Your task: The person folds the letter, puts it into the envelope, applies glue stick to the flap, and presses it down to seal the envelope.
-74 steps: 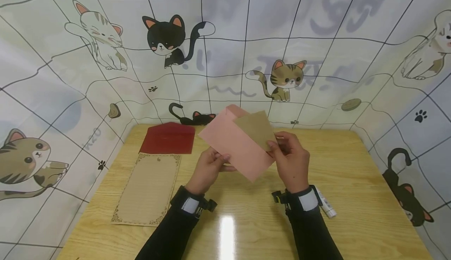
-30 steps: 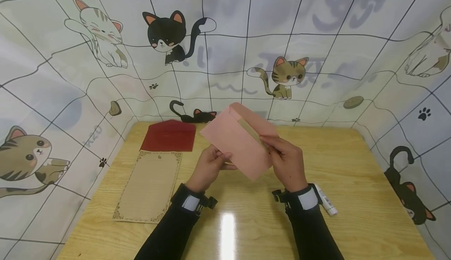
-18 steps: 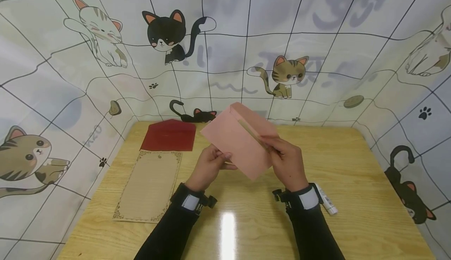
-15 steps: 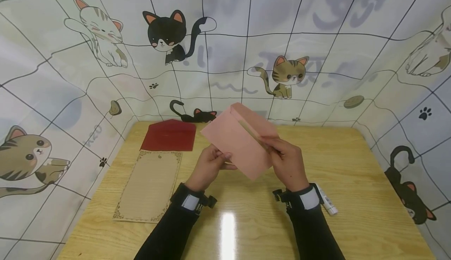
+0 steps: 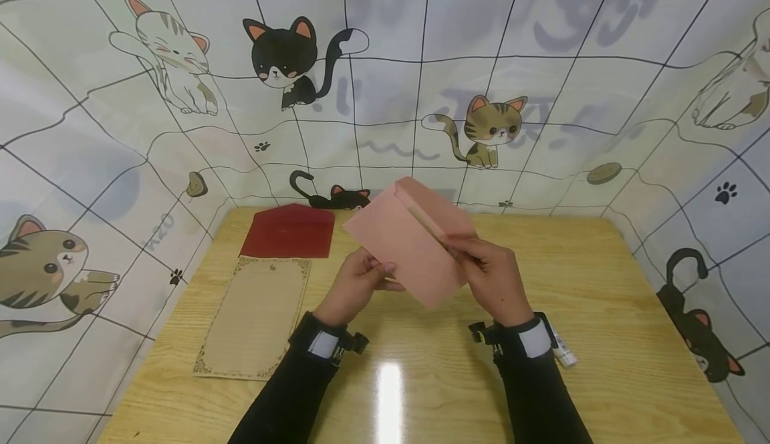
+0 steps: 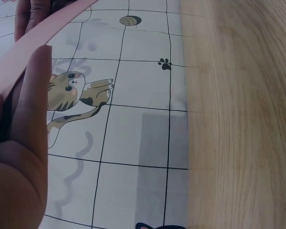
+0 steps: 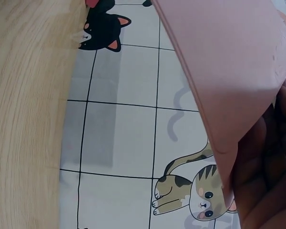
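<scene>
A pink envelope [image 5: 403,247] is held up tilted over the table in the head view, its flap raised. Along its mouth shows a thin edge of folded brown paper [image 5: 419,216], the rest hidden inside. My left hand [image 5: 355,290] pinches the envelope's lower left edge, thumb in front. At the right end of the mouth, my right hand [image 5: 493,277] grips the brown paper, its fingertips partly hidden. In the left wrist view the envelope [image 6: 24,52] is seen edge-on beside the left hand [image 6: 24,157]. Its pink face [image 7: 229,62] fills the right wrist view's upper right.
A red envelope [image 5: 289,237] lies at the table's back left, with a bordered sheet of letter paper [image 5: 255,320] in front of it. Partly behind the right wrist lies a white tube [image 5: 564,352]. Cat-print cloth [image 5: 385,89] encloses the wooden table [image 5: 637,344].
The brown paper, standing well out of the envelope at first, has slid down inside until only a thin edge shows. The right hand moved down and left with it, then shifted slightly right.
</scene>
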